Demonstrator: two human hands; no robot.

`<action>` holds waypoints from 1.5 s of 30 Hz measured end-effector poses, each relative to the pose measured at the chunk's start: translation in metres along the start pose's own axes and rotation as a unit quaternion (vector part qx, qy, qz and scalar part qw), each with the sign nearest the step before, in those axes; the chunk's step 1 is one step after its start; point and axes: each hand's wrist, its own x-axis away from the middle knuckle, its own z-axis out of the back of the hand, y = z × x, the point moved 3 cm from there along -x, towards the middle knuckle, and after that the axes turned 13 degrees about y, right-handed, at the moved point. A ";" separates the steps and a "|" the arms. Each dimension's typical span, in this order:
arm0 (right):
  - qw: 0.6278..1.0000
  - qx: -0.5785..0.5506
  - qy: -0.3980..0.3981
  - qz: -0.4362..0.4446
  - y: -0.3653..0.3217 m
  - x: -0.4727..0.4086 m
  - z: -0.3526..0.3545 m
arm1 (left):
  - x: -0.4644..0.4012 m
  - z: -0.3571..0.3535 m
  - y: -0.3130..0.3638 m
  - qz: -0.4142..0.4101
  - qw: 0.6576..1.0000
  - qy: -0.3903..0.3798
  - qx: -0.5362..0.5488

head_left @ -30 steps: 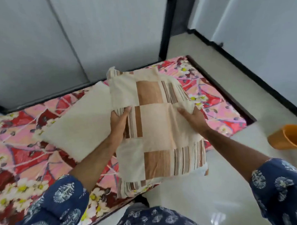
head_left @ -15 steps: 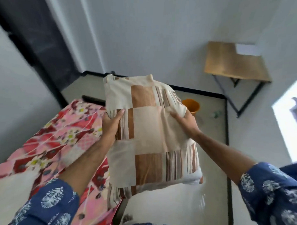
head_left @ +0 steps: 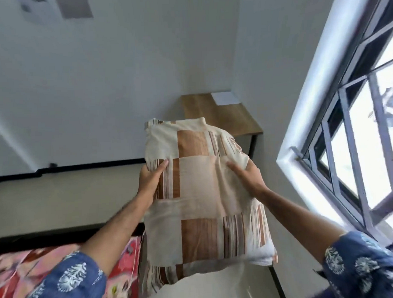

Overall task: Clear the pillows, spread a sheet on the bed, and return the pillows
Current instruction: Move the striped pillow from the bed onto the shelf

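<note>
Pillow [head_left: 201,200], patchwork cream and brown, held in mid-air in front of the chest, clear of the bed [head_left: 15,275] and upright with its long side vertical. Left hand [head_left: 151,180] clamped on the left edge, fingers [head_left: 161,166] folded over the striped panel; right hand [head_left: 247,175] clamped on the right edge, thumb pressed into the cream panel. Both hands closed on the cloth, none free.

Compared with one second ago: bed and second, plain pillow formerly beneath and behind the load, now only a corner of the floral sheet at lower left; view swung away toward the wooden counter [head_left: 221,113] in the room corner and the barred window [head_left: 358,143]. Grip unchanged throughout the turn.

Meaning for the task, as a judgement: clearing step under way, first pillow lifted off and being carried toward a resting place, probably the counter beyond its top edge. Plain pillow out of view, presumably not yet removed; sheet spreading not yet begun.
</note>
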 end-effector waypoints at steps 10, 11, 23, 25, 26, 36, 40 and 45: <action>0.997 -0.004 0.076 0.014 -0.025 -0.207 0.000 | -0.167 -0.174 0.047 -0.020 0.997 -0.077 0.008; 0.997 -0.004 0.079 0.016 -0.023 -0.229 0.000 | -0.183 -0.192 0.047 -0.024 0.997 -0.078 0.007; 0.997 -0.035 0.069 0.014 -0.011 -0.503 -0.021 | -0.342 -0.390 0.077 -0.065 0.997 -0.042 0.026; 0.997 -0.056 0.057 0.013 -0.011 -0.538 -0.028 | -0.368 -0.410 0.078 -0.057 0.998 -0.039 0.009; 0.997 -0.057 0.055 0.017 -0.012 -0.559 -0.034 | -0.382 -0.419 0.078 -0.053 0.998 -0.032 -0.005; 0.995 0.024 0.097 0.033 -0.022 -0.777 -0.087 | -0.541 -0.542 0.091 -0.102 0.991 -0.062 -0.054; 0.961 0.247 0.126 0.011 -0.012 -0.841 -0.110 | -0.595 -0.583 0.097 -0.173 0.961 -0.066 -0.204; 0.893 0.432 -0.030 0.121 0.054 -0.843 -0.173 | -0.608 -0.625 0.014 -0.180 0.846 -0.234 -0.444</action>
